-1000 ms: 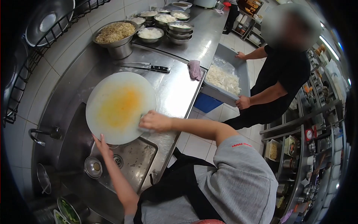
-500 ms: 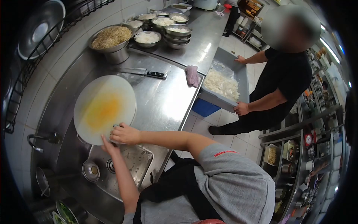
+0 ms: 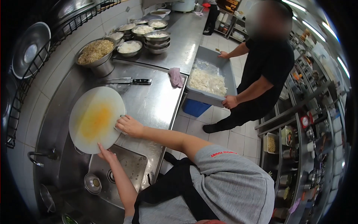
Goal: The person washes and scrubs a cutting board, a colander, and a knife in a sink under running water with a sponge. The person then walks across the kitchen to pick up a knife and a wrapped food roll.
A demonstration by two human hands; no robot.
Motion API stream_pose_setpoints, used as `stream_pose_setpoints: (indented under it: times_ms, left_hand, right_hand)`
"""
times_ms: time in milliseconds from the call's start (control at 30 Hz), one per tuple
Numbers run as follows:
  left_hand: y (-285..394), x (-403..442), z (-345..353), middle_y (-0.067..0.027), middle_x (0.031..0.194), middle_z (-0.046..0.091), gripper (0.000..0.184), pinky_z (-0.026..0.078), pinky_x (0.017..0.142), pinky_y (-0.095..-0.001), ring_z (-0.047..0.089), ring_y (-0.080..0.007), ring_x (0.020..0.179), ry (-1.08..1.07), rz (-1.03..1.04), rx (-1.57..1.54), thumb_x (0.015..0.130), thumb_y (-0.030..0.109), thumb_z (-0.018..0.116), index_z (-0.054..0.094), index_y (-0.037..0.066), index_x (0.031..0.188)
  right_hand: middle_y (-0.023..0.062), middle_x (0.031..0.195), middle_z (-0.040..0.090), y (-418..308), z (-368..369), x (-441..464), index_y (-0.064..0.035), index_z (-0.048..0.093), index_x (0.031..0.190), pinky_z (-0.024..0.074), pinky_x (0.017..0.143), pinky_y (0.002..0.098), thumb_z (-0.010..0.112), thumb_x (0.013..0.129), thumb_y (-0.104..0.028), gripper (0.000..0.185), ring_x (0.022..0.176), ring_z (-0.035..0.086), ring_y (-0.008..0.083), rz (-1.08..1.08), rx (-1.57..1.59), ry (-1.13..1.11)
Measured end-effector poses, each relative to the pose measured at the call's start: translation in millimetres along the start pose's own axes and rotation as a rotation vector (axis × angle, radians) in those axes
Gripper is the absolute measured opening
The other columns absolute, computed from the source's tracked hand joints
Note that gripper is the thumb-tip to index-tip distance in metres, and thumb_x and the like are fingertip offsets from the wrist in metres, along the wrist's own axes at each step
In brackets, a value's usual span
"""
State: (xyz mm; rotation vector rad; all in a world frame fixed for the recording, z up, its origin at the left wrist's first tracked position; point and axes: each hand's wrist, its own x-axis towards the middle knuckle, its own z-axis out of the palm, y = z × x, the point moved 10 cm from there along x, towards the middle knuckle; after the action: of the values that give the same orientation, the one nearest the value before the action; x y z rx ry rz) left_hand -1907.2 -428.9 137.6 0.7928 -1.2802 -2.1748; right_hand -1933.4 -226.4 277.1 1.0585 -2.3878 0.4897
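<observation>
The left hand grasps a round board beyond the sink; the right hand curls its fingers at the board's right edge, contents unclear. A knife and bowls occupy the steel counter; right, a person holds a grey tub above tiled floor.

The round board looks like smooth, low-sheen plastic, the tabletop glossy metal with bright glare, the sink basin duller, spotted metal, the knife handle shiny and plastic-like, the rag crumpled matt cloth, the tub smooth plastic.
</observation>
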Motion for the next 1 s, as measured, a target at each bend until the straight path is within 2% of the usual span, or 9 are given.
stream_pose_setpoints:
  times_ms: [233,367,433,633,767,1000]
  left_hand:
    - [1,-1,-2,-0.0008,0.094,0.058,0.035,0.033,0.053,-0.0228,0.052,-0.0080,0.072,0.012,-0.004,0.032,0.082,0.026,0.060,0.051,0.007,0.110]
    - [-3,2,-8,-0.0008,0.094,0.058,0.034,0.030,0.050,-0.0220,0.051,-0.0077,0.070,-0.023,0.032,0.005,0.082,0.025,0.059,0.051,0.008,0.110]
    - [-3,2,-6,-0.0014,0.094,0.058,0.033,0.031,0.049,-0.0208,0.053,-0.0083,0.071,-0.101,0.016,0.011,0.082,0.024,0.059,0.051,0.008,0.110]
    - [5,-12,-14,-0.0020,0.096,0.059,0.035,0.037,0.051,-0.0196,0.056,-0.0089,0.073,-0.076,0.013,0.004,0.082,0.022,0.060,0.050,0.008,0.111]
    - [5,-10,-14,-0.0018,0.095,0.059,0.034,0.037,0.051,-0.0197,0.055,-0.0088,0.073,-0.076,0.043,-0.090,0.082,0.023,0.060,0.050,0.008,0.111]
    - [6,-14,-13,-0.0034,0.099,0.058,0.034,0.042,0.059,-0.0223,0.057,-0.0123,0.082,-0.106,0.014,-0.020,0.082,0.023,0.059,0.050,0.008,0.111]
  right_hand:
    - [0.0063,0.098,0.049,-5,2,-2,-0.0060,0.049,0.099,0.0346,0.084,0.0330,0.054,0.074,-0.013,0.026,0.098,0.046,0.0209,0.074,-0.136,-0.017]
    - [0.0060,0.097,0.049,-10,3,-6,-0.0068,0.050,0.098,0.0348,0.082,0.0325,0.053,0.074,-0.013,0.025,0.096,0.046,0.0209,0.095,-0.178,-0.040]
    - [0.0060,0.096,0.049,-15,3,-9,-0.0069,0.050,0.098,0.0349,0.082,0.0327,0.053,0.075,-0.014,0.024,0.096,0.046,0.0209,0.097,-0.177,-0.028]
    - [0.0063,0.095,0.049,-25,-1,-16,-0.0071,0.050,0.097,0.0352,0.081,0.0335,0.051,0.076,-0.015,0.022,0.094,0.047,0.0211,0.110,-0.166,0.012]
    - [0.0070,0.094,0.049,-25,-2,-16,-0.0068,0.049,0.095,0.0353,0.081,0.0341,0.051,0.075,-0.014,0.021,0.094,0.047,0.0217,0.102,-0.169,0.020]
    - [0.0080,0.095,0.049,-27,-4,-16,-0.0062,0.049,0.096,0.0350,0.082,0.0347,0.052,0.074,-0.012,0.023,0.094,0.047,0.0224,0.093,-0.153,0.036]
